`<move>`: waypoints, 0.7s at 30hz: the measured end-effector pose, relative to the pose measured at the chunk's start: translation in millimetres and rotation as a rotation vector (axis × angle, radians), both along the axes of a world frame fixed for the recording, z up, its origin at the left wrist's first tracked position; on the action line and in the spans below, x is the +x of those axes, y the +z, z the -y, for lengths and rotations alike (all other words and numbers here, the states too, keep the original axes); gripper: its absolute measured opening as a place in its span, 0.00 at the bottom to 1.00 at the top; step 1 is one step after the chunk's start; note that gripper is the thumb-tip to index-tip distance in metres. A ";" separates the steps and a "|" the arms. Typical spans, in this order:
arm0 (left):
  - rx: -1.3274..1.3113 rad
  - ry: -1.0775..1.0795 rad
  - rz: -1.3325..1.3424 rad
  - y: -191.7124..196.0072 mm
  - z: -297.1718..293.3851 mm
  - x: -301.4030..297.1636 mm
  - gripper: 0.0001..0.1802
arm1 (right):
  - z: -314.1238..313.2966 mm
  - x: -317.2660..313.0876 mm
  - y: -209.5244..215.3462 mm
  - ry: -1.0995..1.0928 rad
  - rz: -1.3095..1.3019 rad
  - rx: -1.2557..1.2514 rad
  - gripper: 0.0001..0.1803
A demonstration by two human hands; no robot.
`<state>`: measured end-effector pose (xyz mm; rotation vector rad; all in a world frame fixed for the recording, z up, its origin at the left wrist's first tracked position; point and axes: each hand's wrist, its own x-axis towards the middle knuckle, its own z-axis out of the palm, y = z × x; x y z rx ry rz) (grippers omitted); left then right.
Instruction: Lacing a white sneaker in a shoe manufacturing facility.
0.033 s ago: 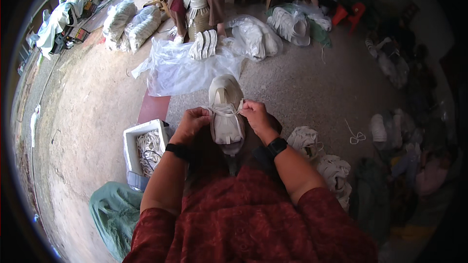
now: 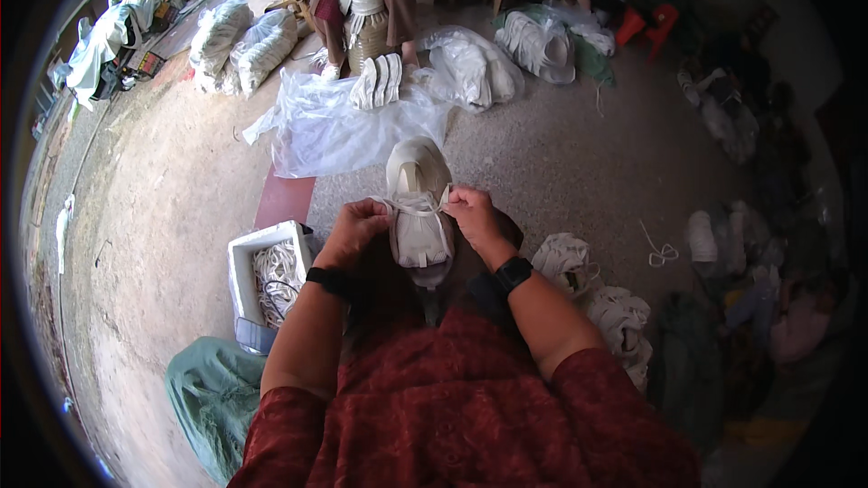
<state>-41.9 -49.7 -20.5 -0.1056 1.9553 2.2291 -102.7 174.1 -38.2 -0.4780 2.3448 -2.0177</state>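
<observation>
A cream-white lace-up shoe (image 2: 421,239) is in front of me between my knees, its rounded toe pointing away and its tongue toward me. A pale shoelace (image 2: 418,206) runs across it, with the lacing lying over the tongue. On the shoe's left side, my left hand (image 2: 360,224) pinches one lace end. My right hand (image 2: 475,215) grips the other end at the right edge, fingers closed. Both hands are level with the lacing and close to the shoe's sides. What lies beneath the shoe is mostly hidden.
Left of me are a white box (image 2: 237,276) of loose laces and a green sack (image 2: 212,398). White shoe pieces (image 2: 619,321) are heaped at right. Ahead, a plastic sheet (image 2: 316,126) lies before a seated person (image 2: 362,0). Stuffed bags (image 2: 262,45) stand beyond.
</observation>
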 end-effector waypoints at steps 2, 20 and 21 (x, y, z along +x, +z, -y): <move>0.026 0.034 -0.017 -2.1 -2.6 0.2 0.02 | -0.5 0.1 -0.3 -0.012 -0.041 0.099 0.06; 0.052 0.202 -0.013 7.0 -6.9 12.3 0.03 | 19.3 34.6 14.3 -0.166 -0.492 0.699 0.07; 0.071 0.217 -0.009 4.7 -7.4 11.7 0.03 | 18.9 33.2 10.4 -0.162 -0.495 0.706 0.07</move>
